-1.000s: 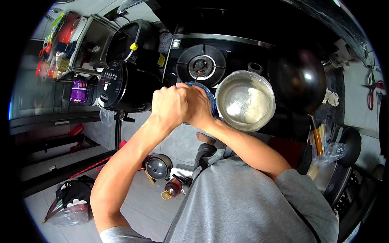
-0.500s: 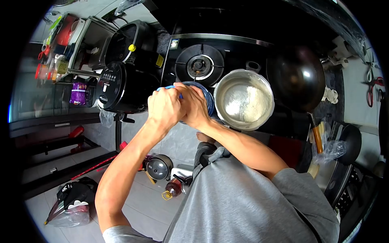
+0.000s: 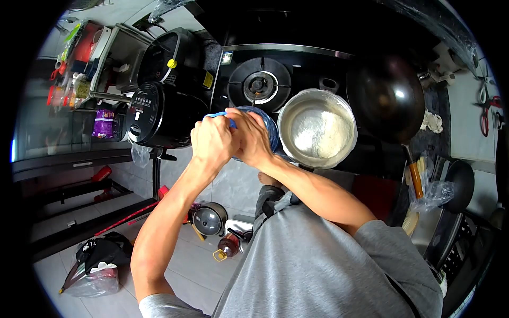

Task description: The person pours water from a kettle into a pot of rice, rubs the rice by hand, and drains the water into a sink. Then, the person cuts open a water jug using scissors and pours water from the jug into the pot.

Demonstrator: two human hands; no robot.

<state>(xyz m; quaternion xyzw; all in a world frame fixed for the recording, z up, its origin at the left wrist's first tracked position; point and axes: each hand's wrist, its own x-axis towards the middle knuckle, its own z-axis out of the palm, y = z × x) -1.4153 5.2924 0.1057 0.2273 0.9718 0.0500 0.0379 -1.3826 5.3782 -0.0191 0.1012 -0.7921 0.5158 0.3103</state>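
Observation:
My left hand (image 3: 213,139) is closed round a blue item (image 3: 218,114), of which only a thin strip shows above the knuckles. Pressed against it, my right hand (image 3: 251,137) lies over a round blue container (image 3: 272,127) with its fingers bent; what those fingers grip is hidden. The container stands at the stove's front left edge. Just right of it is a metal pot (image 3: 303,114) with white grains (image 3: 333,135) on the right side of its bottom.
A gas burner (image 3: 258,86) lies beyond my hands. To the right sits a dark wok (image 3: 384,106) with a wooden handle. At the left are a black cooker (image 3: 146,114) and a shelf of jars. A bottle (image 3: 228,247) and a lidded pot (image 3: 208,219) stand on the floor.
The blue strip has come into view above my left hand. Both hands have shifted slightly left in view, as has the pot.

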